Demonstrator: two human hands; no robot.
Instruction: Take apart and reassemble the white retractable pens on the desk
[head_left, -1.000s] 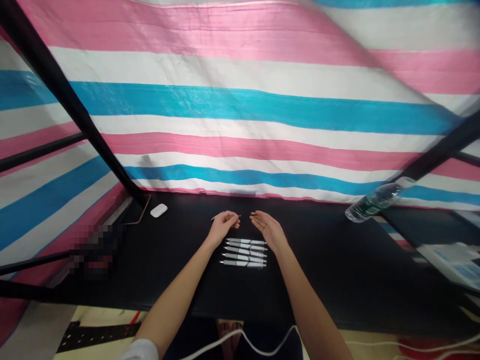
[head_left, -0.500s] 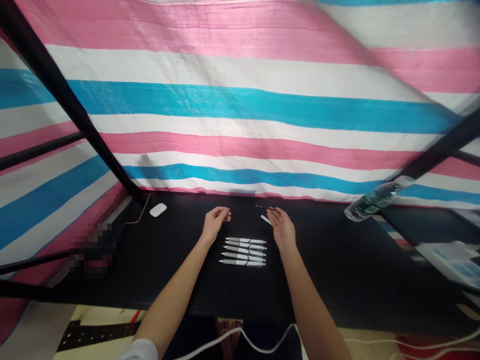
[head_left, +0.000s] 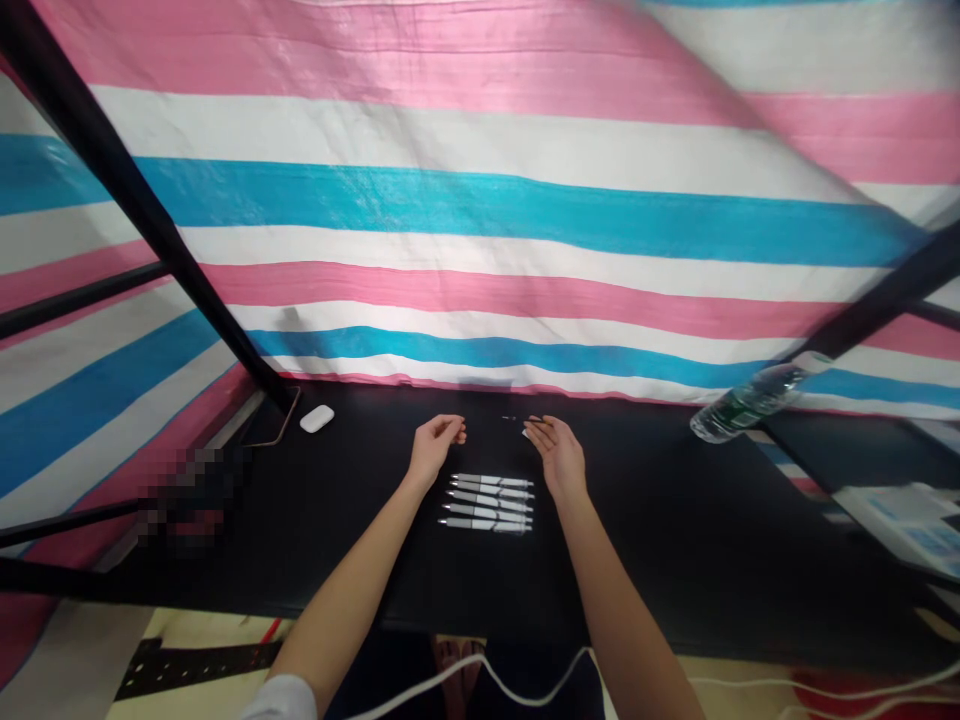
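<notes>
Several white retractable pens [head_left: 487,504] lie side by side in a tight row on the black tabletop [head_left: 637,560], just below and between my hands. My left hand [head_left: 435,447] rests to the left of the row's top end, its fingers loosely curled with nothing visible in them. My right hand [head_left: 559,456] is open, palm up, above the right end of the row. Near its fingertips lie a small white piece [head_left: 526,433] and a thin dark item [head_left: 510,418]. Neither hand touches the pens.
A white earbud case [head_left: 316,418] lies at the table's far left, near a thin cable. A clear water bottle [head_left: 750,404] tilts at the right. Black frame poles [head_left: 142,220] and a pink, white and blue striped tarp [head_left: 480,210] enclose the table.
My hands have moved apart since a second ago. The thin dark item held between them then now lies beyond my right fingertips. The pens have not moved.
</notes>
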